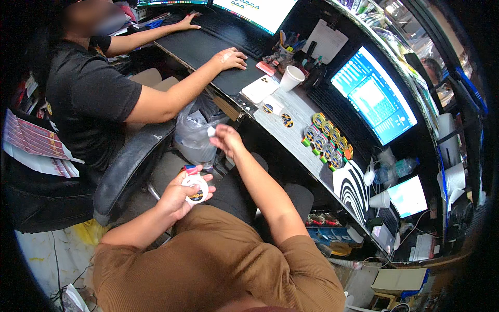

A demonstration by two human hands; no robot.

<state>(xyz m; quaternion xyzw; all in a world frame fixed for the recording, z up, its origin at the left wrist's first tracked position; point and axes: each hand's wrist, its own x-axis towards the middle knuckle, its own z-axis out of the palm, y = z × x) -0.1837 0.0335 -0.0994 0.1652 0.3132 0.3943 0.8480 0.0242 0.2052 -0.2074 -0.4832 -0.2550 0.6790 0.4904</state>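
In front of my body, my left hand (174, 199) is closed around a round white medal (197, 194). A dark and yellow design shows on the medal's face, and a folded red and blue ribbon (192, 169) sticks out at its top. My right hand (228, 141) is raised farther off, pinching a small white scrap (211, 131), perhaps backing paper. It is beside a translucent plastic bag (195, 148) that hangs below the desk edge. On the grey desk (291, 139) lie round dark stickers (287, 120) and a cluster of several medals (327, 138) with colourful ribbons.
A co-worker in a dark shirt (88, 86) sits at left, one hand on a mouse. The black chair armrest (132, 161) is near my left arm. A phone (260, 89), a paper cup (292, 78), a striped mat (351, 187) and monitors (374, 96) occupy the desk.
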